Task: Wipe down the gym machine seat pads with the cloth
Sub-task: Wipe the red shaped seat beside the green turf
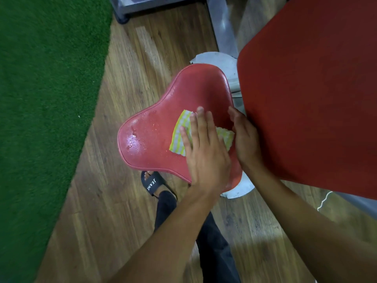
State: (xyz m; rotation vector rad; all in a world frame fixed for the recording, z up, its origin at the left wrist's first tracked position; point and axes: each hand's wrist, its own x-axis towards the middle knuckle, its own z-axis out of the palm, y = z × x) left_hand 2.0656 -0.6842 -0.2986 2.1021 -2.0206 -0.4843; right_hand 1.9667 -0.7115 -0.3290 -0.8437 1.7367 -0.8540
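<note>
A red seat pad (163, 127) with a flared, three-lobed shape sits in the middle of the view. Water drops shine on its left lobe. A yellow-and-white checked cloth (179, 135) lies on the pad. My left hand (204, 152) presses flat on the cloth, fingers spread, and covers its middle. My right hand (246, 139) rests at the seat's right edge beside the cloth's right corner. Its fingers curl down out of sight between the seat and the large red back pad (310, 94).
The machine's grey metal frame (222, 31) and white seat base (240, 188) lie behind and under the pads. Wood-look floor surrounds them, with green artificial turf (44, 99) to the left. My foot in a black slide sandal (153, 182) stands just below the seat.
</note>
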